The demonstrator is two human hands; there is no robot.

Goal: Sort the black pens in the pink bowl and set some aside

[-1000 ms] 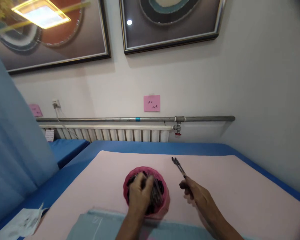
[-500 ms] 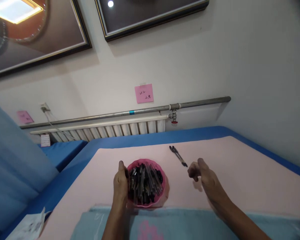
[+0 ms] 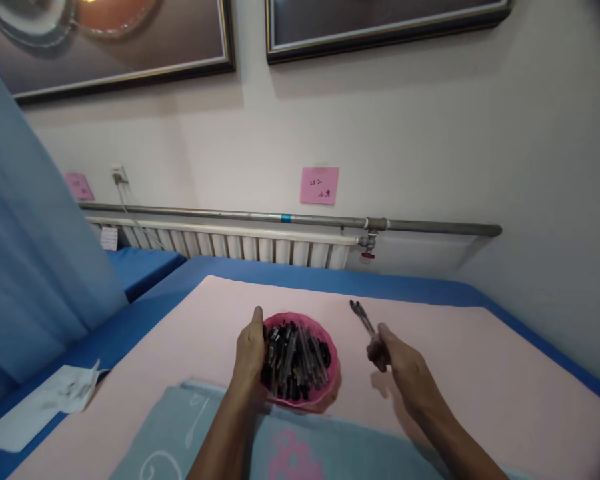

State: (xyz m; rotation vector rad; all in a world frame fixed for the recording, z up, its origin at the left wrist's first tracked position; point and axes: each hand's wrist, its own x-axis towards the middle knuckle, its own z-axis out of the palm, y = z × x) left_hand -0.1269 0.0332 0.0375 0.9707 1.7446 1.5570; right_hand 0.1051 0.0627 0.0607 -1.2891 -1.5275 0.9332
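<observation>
beside the left hand (image 3: 250,347), which steadies the pink bowl (image 3: 330,373) of pens, right hand (image 3: 400,363) pinches 2 pens (image 3: 361,315); judged best: keep tips level, grip firm.

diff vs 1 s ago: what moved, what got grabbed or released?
Left hand came out of the pink bowl and now grips its left rim. Right hand, which held the two pens up, let go half a second ago and is back at their near end; grip unclear. Bowl stays full of pens on the pink cloth.
</observation>
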